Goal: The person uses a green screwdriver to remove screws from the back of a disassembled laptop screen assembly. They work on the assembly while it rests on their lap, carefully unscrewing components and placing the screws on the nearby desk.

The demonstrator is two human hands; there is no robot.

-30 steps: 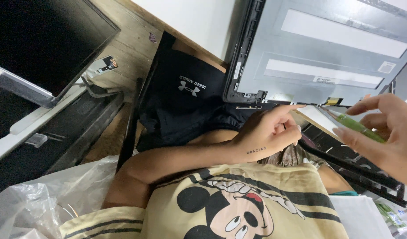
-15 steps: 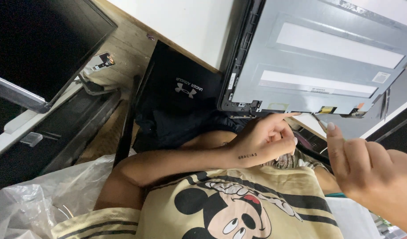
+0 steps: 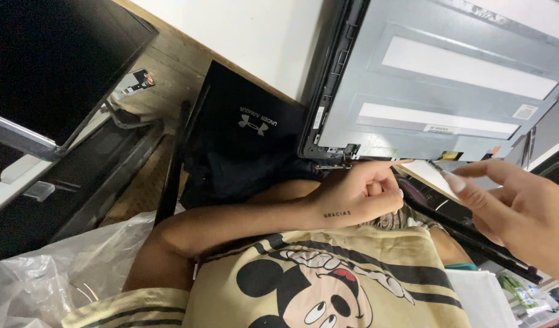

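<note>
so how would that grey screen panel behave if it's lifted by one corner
The grey panel looks thin and wide, so probably light but prone to flexing. Its flat metal back seems smooth, maybe slippery. It stands tilted, so it may tip.

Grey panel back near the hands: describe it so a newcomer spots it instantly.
Start at the white wall along the top. Leaning against it on the right is the grey panel back, above the left hand. Unlike the black screen far left, it is matte grey metal with two pale strips.

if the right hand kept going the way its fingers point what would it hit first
Probably the left hand: the right hand has its fingers aimed leftward at it, just below the grey panel, though depth is unclear.
</note>
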